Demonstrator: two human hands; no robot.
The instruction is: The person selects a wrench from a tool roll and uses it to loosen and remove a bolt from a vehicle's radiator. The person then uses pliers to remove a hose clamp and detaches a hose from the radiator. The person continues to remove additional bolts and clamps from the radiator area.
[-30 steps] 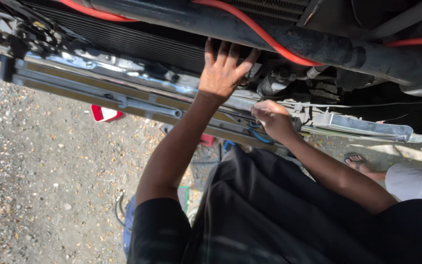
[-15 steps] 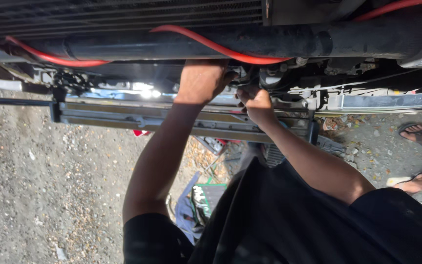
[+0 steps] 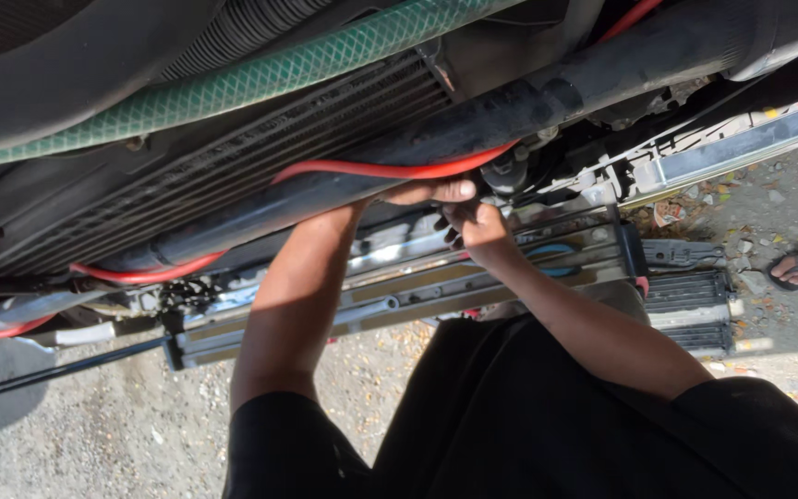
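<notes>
Where the thick black rubber hose (image 3: 473,125) crosses in front of the finned black radiator core (image 3: 260,152), both hands work at a dark round fitting (image 3: 501,174) tucked just beneath it. The left hand (image 3: 431,192) lies flat against the hose's underside, fingers together; the right hand (image 3: 475,225) curls just below the fitting, its fingers (image 3: 447,231) bent, though whether they grip anything cannot be told. A thin red cable (image 3: 390,170) runs along the hose, touching it. Judged best practice: steady the hose with the left hand, keep the cable clear, and turn by feel. Below lies a silver metal crossbar (image 3: 399,300) over gravel ground (image 3: 66,434); a green braided hose (image 3: 260,79) passes above.
</notes>
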